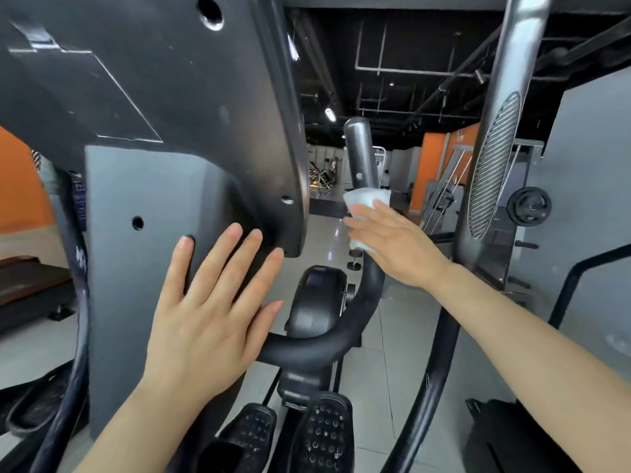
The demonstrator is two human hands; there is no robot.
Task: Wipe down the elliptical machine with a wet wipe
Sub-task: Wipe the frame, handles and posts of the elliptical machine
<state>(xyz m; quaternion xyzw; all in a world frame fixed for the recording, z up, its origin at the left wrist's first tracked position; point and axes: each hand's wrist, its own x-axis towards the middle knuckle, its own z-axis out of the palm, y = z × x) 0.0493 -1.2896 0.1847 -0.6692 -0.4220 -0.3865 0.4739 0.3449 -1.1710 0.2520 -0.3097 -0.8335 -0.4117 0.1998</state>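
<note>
The wet wipe (364,199) is a white, crumpled sheet wrapped against the upright end of the curved black handlebar (362,302) of the elliptical machine, just below the bar's rounded grey top. The right hand (396,244) presses it there with fingers straight and held together, the wipe showing above and below the fingers; whether the thumb curls round the bar cannot be told. The handlebar bends down and left from that spot toward the grey console column (143,268), where the left hand (208,312) lies flat with its fingers spread, fingertips near the lower edge of the dark console back (170,80). Below the hands, two studded black pedals (324,435) sit at the bottom edge of the view over pale floor tiles (386,387). A tall silver moving arm (495,158) with a ribbed grip rises at the right. A weight plate (528,205) hangs on a rack beyond it.
</note>
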